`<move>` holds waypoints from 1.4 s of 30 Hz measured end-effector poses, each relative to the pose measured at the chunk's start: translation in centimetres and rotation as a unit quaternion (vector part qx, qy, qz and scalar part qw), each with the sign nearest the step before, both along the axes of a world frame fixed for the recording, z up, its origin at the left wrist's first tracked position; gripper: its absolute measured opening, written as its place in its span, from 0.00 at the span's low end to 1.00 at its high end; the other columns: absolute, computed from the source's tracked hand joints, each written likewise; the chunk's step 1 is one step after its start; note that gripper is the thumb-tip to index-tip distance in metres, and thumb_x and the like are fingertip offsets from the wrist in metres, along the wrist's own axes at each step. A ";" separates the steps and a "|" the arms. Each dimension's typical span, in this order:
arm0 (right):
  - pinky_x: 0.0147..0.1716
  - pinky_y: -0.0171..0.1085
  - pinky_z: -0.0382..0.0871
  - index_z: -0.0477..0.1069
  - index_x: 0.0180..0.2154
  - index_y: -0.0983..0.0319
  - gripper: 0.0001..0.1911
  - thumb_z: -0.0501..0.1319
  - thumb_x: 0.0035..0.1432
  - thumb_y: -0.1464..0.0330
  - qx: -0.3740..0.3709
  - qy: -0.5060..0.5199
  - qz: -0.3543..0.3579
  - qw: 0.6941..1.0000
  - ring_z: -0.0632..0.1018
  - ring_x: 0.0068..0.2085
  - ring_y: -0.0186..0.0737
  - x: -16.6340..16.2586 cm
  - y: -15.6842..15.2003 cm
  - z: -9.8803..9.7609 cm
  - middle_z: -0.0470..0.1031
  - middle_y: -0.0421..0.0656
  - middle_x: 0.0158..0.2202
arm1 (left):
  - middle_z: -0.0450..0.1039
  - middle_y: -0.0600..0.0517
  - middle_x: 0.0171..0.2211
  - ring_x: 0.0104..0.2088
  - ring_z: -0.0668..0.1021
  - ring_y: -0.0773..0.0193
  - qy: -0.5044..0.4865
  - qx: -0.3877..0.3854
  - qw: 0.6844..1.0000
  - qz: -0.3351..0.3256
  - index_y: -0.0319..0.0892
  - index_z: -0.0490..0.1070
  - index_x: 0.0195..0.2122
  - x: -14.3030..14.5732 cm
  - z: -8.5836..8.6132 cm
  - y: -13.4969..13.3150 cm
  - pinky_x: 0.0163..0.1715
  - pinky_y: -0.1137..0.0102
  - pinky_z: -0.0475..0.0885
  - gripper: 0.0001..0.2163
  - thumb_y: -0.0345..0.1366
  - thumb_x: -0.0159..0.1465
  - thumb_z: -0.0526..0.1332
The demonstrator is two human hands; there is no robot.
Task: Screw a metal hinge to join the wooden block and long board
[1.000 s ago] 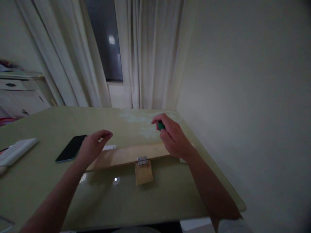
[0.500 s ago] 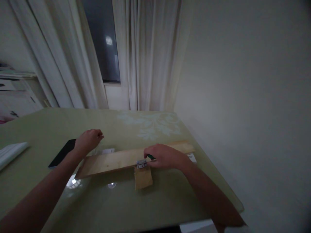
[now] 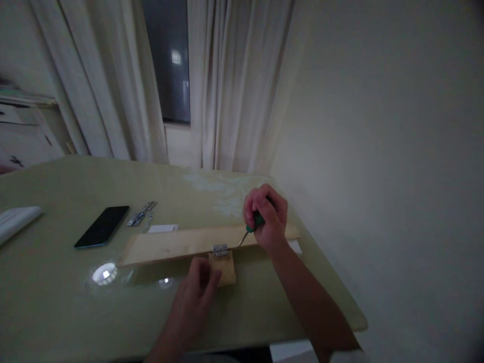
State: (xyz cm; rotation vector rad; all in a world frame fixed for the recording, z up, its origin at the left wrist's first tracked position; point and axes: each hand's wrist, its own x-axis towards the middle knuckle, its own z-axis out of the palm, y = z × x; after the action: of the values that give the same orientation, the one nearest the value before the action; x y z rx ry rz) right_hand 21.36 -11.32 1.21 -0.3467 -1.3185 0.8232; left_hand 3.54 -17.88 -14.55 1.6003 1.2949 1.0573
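Observation:
My right hand point(image 3: 266, 214) is wrapped round the green handle of a screwdriver point(image 3: 249, 228). Its thin shaft slants down to the left, with the tip close to the long wooden board point(image 3: 170, 245). A metal hinge point(image 3: 220, 250) lies over the joint between the board's near edge and a small wooden block point(image 3: 227, 272). My left hand point(image 3: 196, 295) is at the block's left side, below the hinge, fingers curled and closed together. Whatever may be between those fingertips is hidden.
Loose metal hinges point(image 3: 141, 214) lie behind the board, with small bits beside them. A dark phone point(image 3: 103, 227) rests on the glossy table point(image 3: 68, 201) to the left. White pieces point(image 3: 163, 228) show under the board. A pale wall point(image 3: 378, 151) stands right of the table.
My left hand has come from behind the board, near the loose hinges, to the small block. My right hand has lifted off the hinge area and now holds the screwdriver tilted upward.

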 end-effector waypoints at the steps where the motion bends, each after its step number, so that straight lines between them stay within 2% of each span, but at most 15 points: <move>1: 0.15 0.29 0.53 0.66 0.29 0.58 0.17 0.64 0.69 0.60 -0.004 -0.003 0.011 1.000 0.61 0.17 0.26 -0.4 0.4 -0.1 0.67 0.33 0.22 | 0.75 0.54 0.32 0.32 0.78 0.58 -0.036 0.001 0.999 0.008 0.47 0.66 0.39 0.3 -0.1 0.2 0.33 0.68 0.71 0.16 0.54 0.69 0.61; 4: 0.14 0.28 0.51 0.65 0.28 0.59 0.19 0.63 0.70 0.60 -0.028 -0.010 0.044 0.999 0.61 0.16 0.25 -1.4 1.3 -0.7 0.67 0.32 0.21 | 0.74 0.54 0.33 0.35 0.78 0.59 -0.142 -0.010 0.989 0.028 0.46 0.67 0.39 1.2 -0.1 0.4 0.35 0.69 0.73 0.16 0.54 0.67 0.64; 7: 0.13 0.28 0.50 0.64 0.26 0.59 0.21 0.64 0.70 0.59 -0.048 -0.026 0.042 0.998 0.61 0.15 0.25 -1.9 2.0 -1.6 0.67 0.32 0.20 | 0.78 0.51 0.38 0.38 0.81 0.57 -0.205 -0.038 0.978 0.024 0.46 0.68 0.48 1.7 -0.2 0.2 0.38 0.68 0.75 0.19 0.53 0.65 0.67; 10: 0.13 0.28 0.51 0.63 0.26 0.59 0.22 0.64 0.69 0.56 -0.049 -0.017 0.024 0.998 0.61 0.15 0.25 -2.4 2.5 -2.5 0.67 0.32 0.19 | 0.80 0.46 0.44 0.41 0.82 0.55 -0.220 -0.049 0.974 0.011 0.45 0.69 0.55 1.7 -0.4 0.1 0.42 0.65 0.77 0.24 0.53 0.65 0.67; 14: 0.13 0.28 0.50 0.63 0.26 0.59 0.22 0.63 0.70 0.56 -0.060 0.001 0.018 0.998 0.61 0.15 0.24 -2.8 3.1 -2.6 0.66 0.32 0.19 | 0.81 0.46 0.46 0.42 0.83 0.54 -0.188 -0.050 0.981 0.016 0.45 0.69 0.63 1.3 -0.9 0.3 0.41 0.64 0.77 0.29 0.53 0.65 0.67; 19: 0.13 0.28 0.50 0.63 0.26 0.59 0.22 0.63 0.70 0.57 -0.060 0.001 0.036 0.998 0.61 0.15 0.24 -3.0 2.8 -2.0 0.66 0.31 0.19 | 0.80 0.43 0.56 0.55 0.81 0.49 -0.175 -0.046 0.983 0.003 0.45 0.73 0.61 1.0 -0.7 0.6 0.54 0.60 0.75 0.27 0.53 0.65 0.67; 21: 0.14 0.28 0.51 0.64 0.26 0.59 0.22 0.63 0.70 0.56 -0.062 -0.019 0.036 0.997 0.61 0.15 0.24 -3.1 2.5 -2.1 0.66 0.32 0.19 | 0.79 0.43 0.59 0.57 0.80 0.48 -0.189 -0.057 0.980 -0.007 0.45 0.74 0.61 0.9 -0.5 0.7 0.57 0.59 0.75 0.28 0.54 0.64 0.67; 26: 0.16 0.28 0.54 0.66 0.25 0.60 0.23 0.63 0.69 0.55 -0.078 -0.081 0.034 0.993 0.62 0.17 0.24 -3.4 2.0 -2.4 0.66 0.33 0.19 | 0.80 0.43 0.59 0.57 0.81 0.47 -0.208 -0.086 0.974 0.005 0.46 0.76 0.59 0.7 -0.1 0.7 0.57 0.59 0.75 0.29 0.55 0.60 0.70; 33: 0.14 0.28 0.51 0.64 0.26 0.59 0.23 0.63 0.69 0.55 -0.058 -0.031 0.028 0.997 0.61 0.16 0.24 -2.6 1.5 -1.5 0.67 0.32 0.19 | 0.81 0.42 0.57 0.54 0.83 0.45 -0.238 -0.118 0.964 0.022 0.45 0.79 0.56 0.8 0.0 0.7 0.54 0.57 0.78 0.30 0.55 0.56 0.74; 42: 0.14 0.30 0.50 0.63 0.26 0.58 0.23 0.63 0.69 0.55 -0.086 -0.034 0.034 0.995 0.59 0.15 0.25 -3.2 2.3 -2.3 0.65 0.31 0.19 | 0.79 0.41 0.59 0.57 0.80 0.45 -0.245 -0.132 0.960 0.015 0.43 0.77 0.58 0.7 0.3 0.8 0.54 0.58 0.77 0.33 0.56 0.56 0.74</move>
State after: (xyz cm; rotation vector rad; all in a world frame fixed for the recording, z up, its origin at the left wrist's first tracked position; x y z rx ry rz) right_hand 18.13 -9.02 -1.08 -0.4716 -1.3311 0.9936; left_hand 4.20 -17.12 -14.27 1.0373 1.0667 1.1530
